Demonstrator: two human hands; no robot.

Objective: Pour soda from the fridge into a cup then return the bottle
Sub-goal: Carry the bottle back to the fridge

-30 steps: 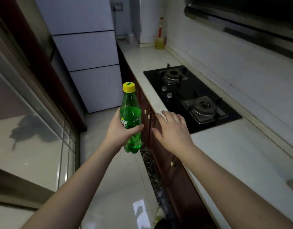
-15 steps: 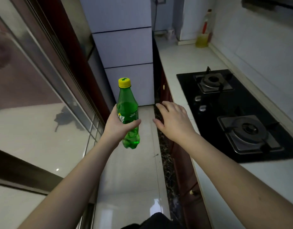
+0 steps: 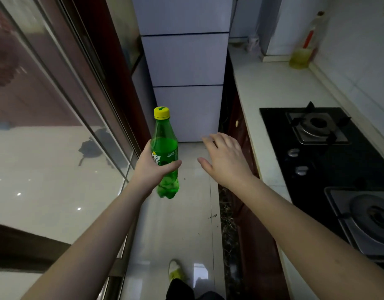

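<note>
Since a second ago my view swings off the counter (image 3: 273,87) onto the closed fridge (image 3: 184,61) ahead | I judge: return leg | left hand (image 3: 152,167) wrapped round the capped, upright soda bottle (image 3: 165,154), mid-air above the floor | right hand (image 3: 225,156) empty, fingers spread, reaching forward.

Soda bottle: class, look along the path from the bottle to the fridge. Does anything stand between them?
Only the fridge's own shut doors. The left hand holds the capped soda bottle upright over bare floor, and nothing lies on it before the fridge. The right hand is open and empty.
</note>
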